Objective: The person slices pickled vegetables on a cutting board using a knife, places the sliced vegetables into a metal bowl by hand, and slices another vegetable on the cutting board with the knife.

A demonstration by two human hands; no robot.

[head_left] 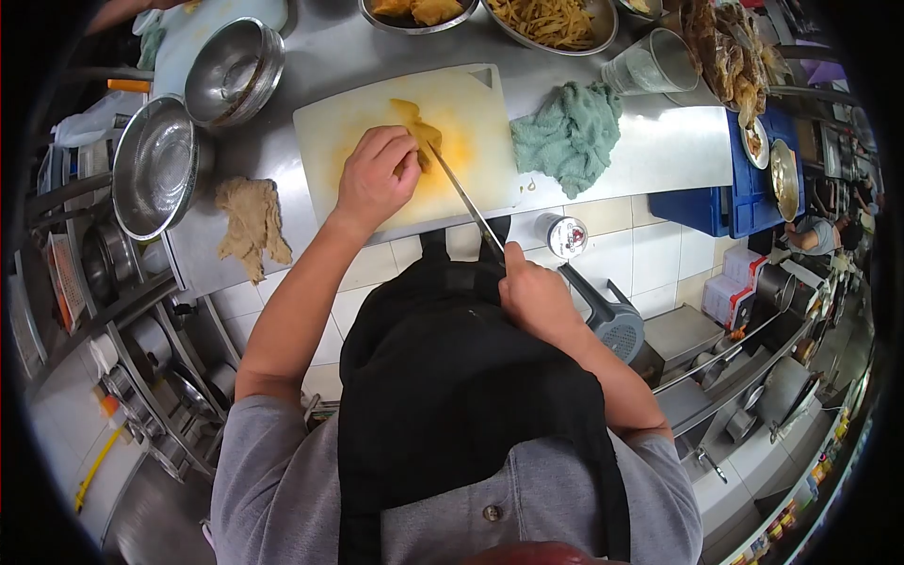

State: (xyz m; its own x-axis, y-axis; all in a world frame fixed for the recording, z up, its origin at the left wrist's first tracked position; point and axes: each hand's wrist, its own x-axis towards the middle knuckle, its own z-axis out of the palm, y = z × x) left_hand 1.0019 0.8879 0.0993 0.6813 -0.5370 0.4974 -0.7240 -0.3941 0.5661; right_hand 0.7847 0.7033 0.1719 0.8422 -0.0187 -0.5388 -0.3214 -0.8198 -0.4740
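Note:
On the white cutting board [325, 122], stained yellow in the middle, lies a yellow-brown piece of food [411, 115] in flat slices; its exact kind I cannot make out. My left hand [379, 174] presses down on it with curled fingers, which hide part of it. A long knife [461, 196] slants across the near part of the board, its tip end at the food beside my left fingertips. My right hand [539, 297] is closed around the knife's handle, near my black apron and past the table's front edge.
A green cloth [568, 139] lies right of the board, a tan cloth [252, 226] left. Metal bowls [155, 169] stand at left. Behind are a bowl of yellowish strips [556, 21], a bowl of orange pieces [414, 11] and a clear container [650, 64].

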